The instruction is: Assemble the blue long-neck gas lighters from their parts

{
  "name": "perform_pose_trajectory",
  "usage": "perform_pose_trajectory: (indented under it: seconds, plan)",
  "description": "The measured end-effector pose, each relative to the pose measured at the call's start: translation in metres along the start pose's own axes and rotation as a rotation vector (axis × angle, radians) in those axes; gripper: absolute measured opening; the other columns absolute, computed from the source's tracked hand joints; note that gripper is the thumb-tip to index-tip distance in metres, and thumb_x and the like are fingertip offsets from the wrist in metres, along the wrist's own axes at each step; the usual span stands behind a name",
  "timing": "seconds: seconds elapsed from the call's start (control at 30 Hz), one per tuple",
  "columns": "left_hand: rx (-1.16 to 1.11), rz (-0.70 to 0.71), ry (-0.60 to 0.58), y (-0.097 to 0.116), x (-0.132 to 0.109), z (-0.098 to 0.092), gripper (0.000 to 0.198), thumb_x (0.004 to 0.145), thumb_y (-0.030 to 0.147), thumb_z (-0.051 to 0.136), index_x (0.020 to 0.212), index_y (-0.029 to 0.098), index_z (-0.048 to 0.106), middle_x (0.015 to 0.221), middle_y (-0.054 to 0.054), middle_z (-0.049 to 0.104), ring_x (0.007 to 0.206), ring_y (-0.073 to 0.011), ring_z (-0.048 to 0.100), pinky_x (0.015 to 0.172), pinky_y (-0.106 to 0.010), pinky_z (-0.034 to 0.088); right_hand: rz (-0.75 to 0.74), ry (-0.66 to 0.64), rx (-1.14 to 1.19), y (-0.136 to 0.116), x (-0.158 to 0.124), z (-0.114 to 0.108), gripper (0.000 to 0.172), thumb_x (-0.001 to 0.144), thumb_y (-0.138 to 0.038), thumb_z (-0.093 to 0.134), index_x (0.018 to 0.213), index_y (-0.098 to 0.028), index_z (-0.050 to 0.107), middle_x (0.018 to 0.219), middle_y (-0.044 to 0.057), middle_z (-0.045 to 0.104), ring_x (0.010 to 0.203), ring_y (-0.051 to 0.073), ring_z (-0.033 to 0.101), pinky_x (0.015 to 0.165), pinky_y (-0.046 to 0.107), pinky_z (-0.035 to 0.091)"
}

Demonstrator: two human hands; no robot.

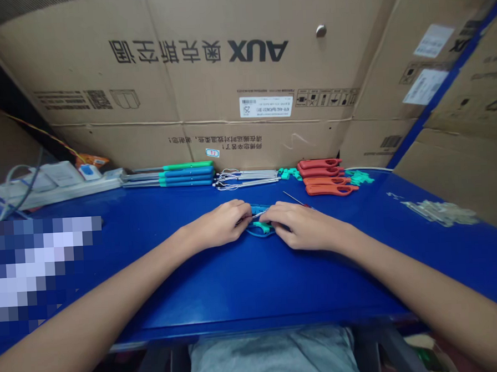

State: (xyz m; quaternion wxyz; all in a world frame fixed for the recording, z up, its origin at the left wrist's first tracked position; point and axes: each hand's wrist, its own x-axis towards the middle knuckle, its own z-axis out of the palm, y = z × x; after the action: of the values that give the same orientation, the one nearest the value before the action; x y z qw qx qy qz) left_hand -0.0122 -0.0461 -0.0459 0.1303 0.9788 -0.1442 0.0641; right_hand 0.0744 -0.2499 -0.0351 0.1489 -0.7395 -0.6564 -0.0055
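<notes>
A blue plastic piece [258, 209] with a green part [264, 227] lies low over the table between my two hands. My left hand [227, 223] is closed on its left end, fingers bent inward. From the right, my right hand [298, 222] has its fingers curled over the right end, pinching at thin wires or a slim strip [258, 214] in the middle. The fingertips cover much of the piece. Just behind my right hand, a thin screwdriver [294, 198] with a red part points up and left.
Along the back of the blue table [237, 286] lie blue and green handles [187, 174], slim metal parts with wires [248, 177], small green pieces [289, 174] and red-orange shells [325, 184]. Clear pieces [441, 212] lie right, a power strip [82, 186] left. Cardboard [210, 93] stands behind.
</notes>
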Motion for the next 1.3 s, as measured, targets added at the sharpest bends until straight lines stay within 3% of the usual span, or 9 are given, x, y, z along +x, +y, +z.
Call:
perform_pose_trajectory:
  seconds: [0.17, 0.3, 0.43, 0.83, 1.07, 1.3]
  plan:
    - [-0.003, -0.004, -0.007, 0.000, 0.000, 0.000, 0.020, 0.095, 0.026, 0.040, 0.083, 0.017, 0.054, 0.086, -0.006, 0.058, 0.079, -0.0177, 0.054, 0.071, -0.030, 0.041, 0.026, 0.031, 0.017, 0.002, 0.000, -0.002, 0.032, 0.087, -0.006, 0.042, 0.108, -0.016, 0.064, 0.096, 0.009, 0.067, 0.089, 0.019, 0.058, 0.081, 0.032, 0.044]
    - [0.004, 0.000, -0.007, -0.001, 0.000, -0.002, 0.021, 0.095, 0.026, 0.038, 0.085, 0.017, 0.054, 0.087, -0.006, 0.058, 0.080, -0.0177, 0.054, 0.071, -0.030, 0.041, 0.071, 0.137, 0.006, 0.008, -0.001, -0.003, 0.025, 0.086, -0.009, 0.044, 0.099, -0.015, 0.065, 0.096, 0.008, 0.067, 0.090, 0.019, 0.060, 0.082, 0.031, 0.044]
    - [0.012, 0.009, -0.008, -0.002, 0.000, -0.003, 0.022, 0.096, 0.026, 0.037, 0.086, 0.016, 0.054, 0.088, -0.006, 0.058, 0.081, -0.0175, 0.054, 0.072, -0.029, 0.041, 0.108, 0.214, -0.006, 0.013, -0.002, -0.003, 0.022, 0.084, -0.014, 0.050, 0.103, -0.014, 0.063, 0.100, 0.009, 0.065, 0.091, 0.019, 0.060, 0.082, 0.031, 0.045]
    - [-0.026, 0.060, 0.065, 0.000, 0.000, -0.007, 0.020, 0.096, 0.026, 0.040, 0.088, 0.016, 0.056, 0.086, -0.004, 0.060, 0.079, -0.0160, 0.055, 0.071, -0.027, 0.041, 0.129, 0.121, 0.072, 0.017, -0.003, -0.005, 0.015, 0.082, -0.019, 0.057, 0.096, -0.016, 0.061, 0.087, 0.004, 0.066, 0.079, 0.014, 0.059, 0.073, 0.027, 0.045]
    - [-0.036, 0.093, 0.022, 0.003, -0.001, -0.007, 0.024, 0.096, 0.026, 0.041, 0.092, 0.016, 0.061, 0.088, -0.005, 0.060, 0.080, -0.0155, 0.056, 0.072, -0.027, 0.042, 0.138, 0.053, 0.200, 0.013, -0.005, -0.016, 0.020, 0.078, -0.016, 0.058, 0.097, -0.015, 0.065, 0.079, 0.002, 0.067, 0.069, 0.011, 0.059, 0.065, 0.022, 0.046]
    - [-0.034, 0.128, 0.019, 0.002, -0.001, -0.002, 0.024, 0.096, 0.027, 0.044, 0.099, 0.016, 0.065, 0.092, -0.006, 0.059, 0.086, -0.0165, 0.056, 0.078, -0.027, 0.044, 0.138, -0.068, 0.166, 0.012, -0.006, -0.021, 0.020, 0.074, -0.012, 0.056, 0.087, -0.016, 0.071, 0.078, 0.002, 0.069, 0.066, 0.011, 0.059, 0.062, 0.022, 0.044]
